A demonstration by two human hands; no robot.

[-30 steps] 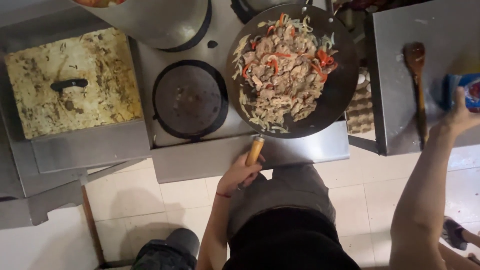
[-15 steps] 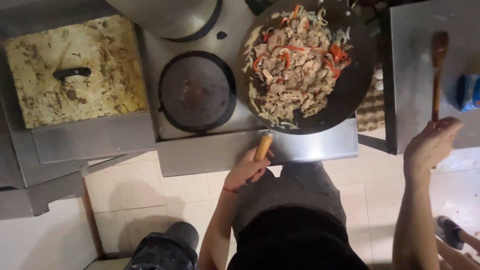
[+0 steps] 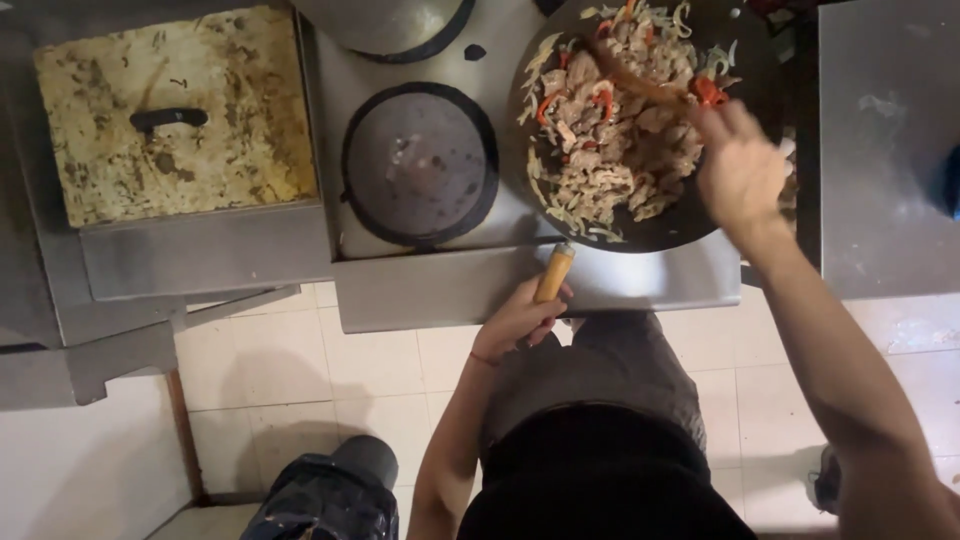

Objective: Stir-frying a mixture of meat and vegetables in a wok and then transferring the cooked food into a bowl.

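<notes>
Since a moment earlier my right hand (image 3: 742,172) had come off the side counter and, fingers closed round the wooden spoon (image 3: 640,82), reached the stir-fry (image 3: 610,140) in the wok (image 3: 690,215), while my left hand (image 3: 518,322) gripped the handle (image 3: 553,272) to steady it, so scraping low and turning the mix evenly seemed wise.

Dim warm light — soft, motion-blurred.

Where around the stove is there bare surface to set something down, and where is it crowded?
Bare steel: the counter right of the wok, and the stove's front ledge below the round burner cover. Crowded: the wok, where the right hand works a wooden spatula; the left hand grips its handle.
</notes>
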